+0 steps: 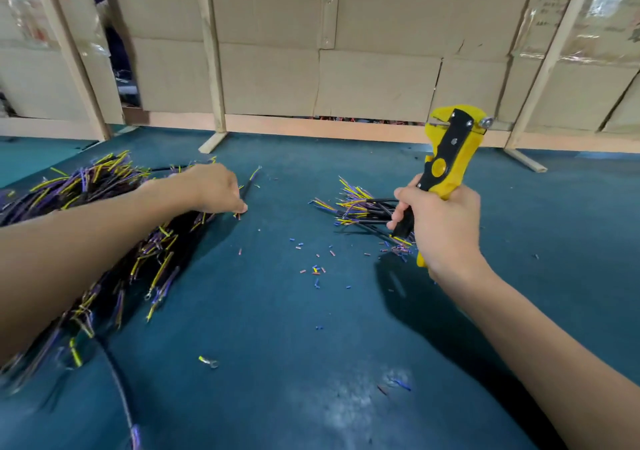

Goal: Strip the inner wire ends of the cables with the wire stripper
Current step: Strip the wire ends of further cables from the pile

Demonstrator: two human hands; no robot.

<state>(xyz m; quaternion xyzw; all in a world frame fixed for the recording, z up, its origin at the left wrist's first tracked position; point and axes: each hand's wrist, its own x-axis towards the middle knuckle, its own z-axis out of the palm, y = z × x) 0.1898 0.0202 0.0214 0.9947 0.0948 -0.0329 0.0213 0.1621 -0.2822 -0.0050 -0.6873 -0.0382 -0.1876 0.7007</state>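
The person's right hand (445,228) grips the yellow-and-black plastic wire stripper (446,159) by its handles, fingers curled round them, with the tool held upright above the table so that its jawed head points up toward the cardboard wall (377,34). The lower yellow handle tip shows just below the heel of that hand.

The left hand (216,188) reaches out over the dark teal felt-covered table (277,328), knuckles up, fingers bent downward. A single black cable with yellow and purple inner wires (250,181) lies just beyond its fingertips, the black sheath meeting the fingers (240,204) at the hand's far edge; whether the fingers pinch it or only touch it cannot be told, since the hand hides the contact.

Under and beside the left forearm spreads a large heap of black cables with yellow and purple wire ends (104,214), running from the far left down toward the near edge. A smaller bundle of black cables with the same coloured ends (360,207) lies on the table just left of the right hand, partly behind its fingers and apart from the stripper's head.

Between the two piles, small blue and pink insulation scraps (317,262) are scattered on the felt. A loose yellow-sleeved ring terminal (209,362) lies nearer the camera.
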